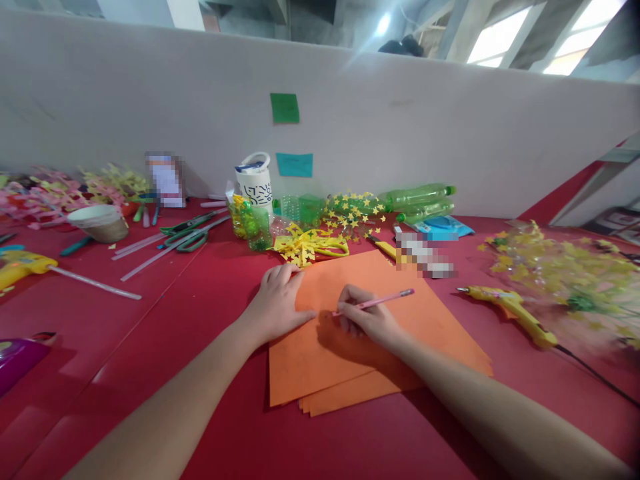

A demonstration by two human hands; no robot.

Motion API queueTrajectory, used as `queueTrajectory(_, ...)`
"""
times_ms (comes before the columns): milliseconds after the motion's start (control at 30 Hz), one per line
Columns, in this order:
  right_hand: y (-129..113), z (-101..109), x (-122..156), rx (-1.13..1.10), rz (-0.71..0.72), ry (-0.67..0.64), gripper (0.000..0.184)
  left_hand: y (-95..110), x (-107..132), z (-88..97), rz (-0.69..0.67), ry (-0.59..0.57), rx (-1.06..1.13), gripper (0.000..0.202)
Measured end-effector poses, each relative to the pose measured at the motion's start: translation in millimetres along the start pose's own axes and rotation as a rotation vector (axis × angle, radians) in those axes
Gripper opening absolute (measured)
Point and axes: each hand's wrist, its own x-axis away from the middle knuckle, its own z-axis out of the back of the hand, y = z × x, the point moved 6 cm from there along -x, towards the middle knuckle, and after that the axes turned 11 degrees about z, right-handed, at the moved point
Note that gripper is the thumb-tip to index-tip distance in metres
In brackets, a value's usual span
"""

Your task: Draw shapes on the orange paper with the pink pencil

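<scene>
A stack of orange paper sheets [400, 300] lies on the red table in front of me, its lower sheets fanned out slightly at the near edge. Flat on the left side of the top sheet rests my left hand [280, 303], fingers stretched out and thumb pointing right. My right hand [365, 317] pinches a pink pencil [383, 300] with its eraser end up to the right. The pencil's tip is at the paper, just right of my left thumb; I cannot make out any marks there.
Yellow star strips [305, 245], cut green bottles [259, 228] and a white cup [254, 183] stand behind the paper. A yellow glue gun [515, 310] lies right, before star-covered branches [565, 267]. Scissors [193, 232], glue sticks [155, 260] and another glue gun [25, 267] are left.
</scene>
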Motion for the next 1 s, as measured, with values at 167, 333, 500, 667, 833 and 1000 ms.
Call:
queueTrajectory(167, 0.0, 3.6, -0.6, -0.047, -0.028, 0.040, 0.014, 0.2, -0.1, 3.7, -0.011, 0.068, -0.032, 0.075)
queueTrajectory(333, 1.1, 3.3, -1.6, 0.017, -0.003, 0.009, 0.005, 2.0, 0.2, 6.3, -0.028, 0.110, -0.044, 0.069)
queueTrajectory(500, 1.0, 3.7, -3.4, 0.022, 0.031, 0.013, 0.003, 6.8, 1.4, 9.9, -0.047, 0.136, -0.072, 0.066)
queueTrajectory(667, 2.0, 3.4, -4.4, -0.063, 0.005, 0.032, 0.016, 10.8, 3.1, 9.1, -0.107, 0.075, -0.066, 0.059)
queueTrajectory(833, -0.7, 3.5, -1.3, -0.039, 0.004, -0.029, 0.008, 7.1, 2.9, 3.4, -0.105, 0.001, -0.049, 0.053)
queueTrajectory(1000, -4.5, 0.7, 2.1, 0.040, 0.046, -0.087, 0.005, 5.5, 2.4, -0.3, -0.109, -0.036, -0.018, 0.052)
